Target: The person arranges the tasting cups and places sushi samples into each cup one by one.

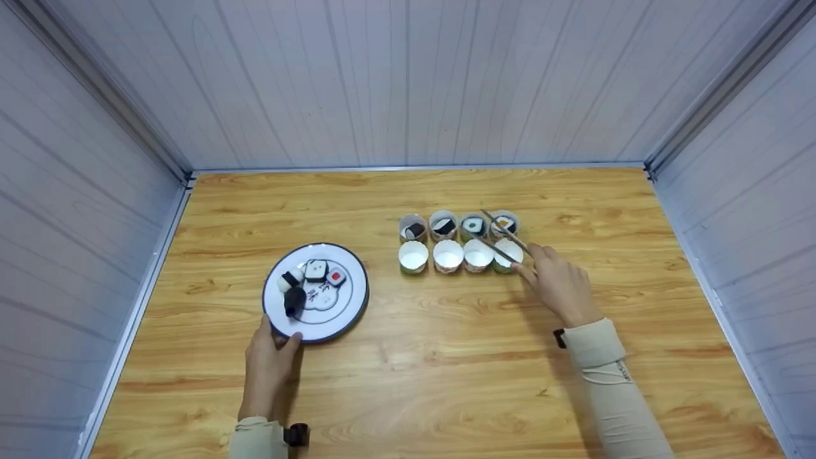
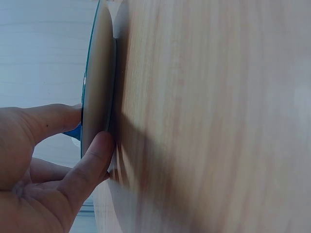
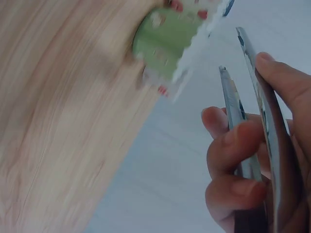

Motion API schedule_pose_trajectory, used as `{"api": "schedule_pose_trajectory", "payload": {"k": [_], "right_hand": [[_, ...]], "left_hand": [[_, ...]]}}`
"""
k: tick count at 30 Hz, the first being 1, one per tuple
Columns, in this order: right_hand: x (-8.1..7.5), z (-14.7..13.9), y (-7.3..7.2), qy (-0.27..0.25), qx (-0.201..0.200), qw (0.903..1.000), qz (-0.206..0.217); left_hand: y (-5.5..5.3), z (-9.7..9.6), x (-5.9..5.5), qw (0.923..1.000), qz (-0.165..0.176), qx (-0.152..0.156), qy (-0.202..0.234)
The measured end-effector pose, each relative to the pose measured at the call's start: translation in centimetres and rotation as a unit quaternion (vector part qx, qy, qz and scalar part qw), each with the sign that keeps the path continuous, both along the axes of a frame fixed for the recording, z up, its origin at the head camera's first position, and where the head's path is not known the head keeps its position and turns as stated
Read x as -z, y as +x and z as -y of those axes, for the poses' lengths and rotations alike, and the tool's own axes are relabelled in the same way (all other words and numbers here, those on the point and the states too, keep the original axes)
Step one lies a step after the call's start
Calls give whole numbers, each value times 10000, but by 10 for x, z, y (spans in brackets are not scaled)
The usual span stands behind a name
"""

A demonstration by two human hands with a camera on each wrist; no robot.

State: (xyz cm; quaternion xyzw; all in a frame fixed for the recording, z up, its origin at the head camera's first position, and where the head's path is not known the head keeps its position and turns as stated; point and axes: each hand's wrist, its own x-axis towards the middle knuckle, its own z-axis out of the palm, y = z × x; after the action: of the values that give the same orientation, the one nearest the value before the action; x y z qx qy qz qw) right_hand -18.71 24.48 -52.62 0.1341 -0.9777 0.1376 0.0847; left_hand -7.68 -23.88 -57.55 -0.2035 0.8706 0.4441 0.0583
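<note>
My left hand (image 1: 271, 363) grips the near left rim of a white plate (image 1: 347, 315) with a blue edge. In the left wrist view, fingers support its underside. Several toy sushi pieces lie on the plate, among them a white square roll (image 1: 316, 271), a small roll with a red centre (image 1: 336, 276) and a black-wrapped piece (image 1: 294, 301). My right hand (image 1: 561, 284) holds metal tongs (image 3: 265, 111), their arms spread with nothing visible between them. The tong tips hover over the back-row paper cups at right, near a round-centred roll (image 1: 473, 225) and an orange-centred roll (image 1: 505, 224).
Paper cups stand in two rows right of the plate. Back-row cups hold sushi pieces, such as a black-and-white one (image 1: 444, 226); front-row cups (image 1: 448, 256) show white insides. Pale panel walls (image 1: 408, 83) border the wooden table (image 1: 414, 357) at the back and sides.
</note>
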Motion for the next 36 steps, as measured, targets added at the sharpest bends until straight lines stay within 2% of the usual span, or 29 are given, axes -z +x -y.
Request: {"api": "schedule_pose_trajectory", "payload": {"k": [10,15,21,25,27,32,36], "right_hand": [[-1,82,8,-30,-1100,9939,-30],[2,128,17,-201,-1676,9853,268],[8,174,31,-150,-2277,9732,292],[13,199,38,254,-2565,9661,106],[16,209,41,473,-2670,9625,-125],[26,227,45,808,-2694,9563,-801],[33,237,46,902,-2656,9540,-1061]], "left_hand": [[0,-1,0,10000,72,-51,46],[0,-1,-1,9999,59,-56,88],[2,-1,0,10000,60,-21,20],[1,-2,-1,9999,125,-36,6],[1,-2,-1,9999,112,-55,14],[0,-2,0,9999,25,-127,-9],[-1,-2,0,9999,32,-143,13]]}}
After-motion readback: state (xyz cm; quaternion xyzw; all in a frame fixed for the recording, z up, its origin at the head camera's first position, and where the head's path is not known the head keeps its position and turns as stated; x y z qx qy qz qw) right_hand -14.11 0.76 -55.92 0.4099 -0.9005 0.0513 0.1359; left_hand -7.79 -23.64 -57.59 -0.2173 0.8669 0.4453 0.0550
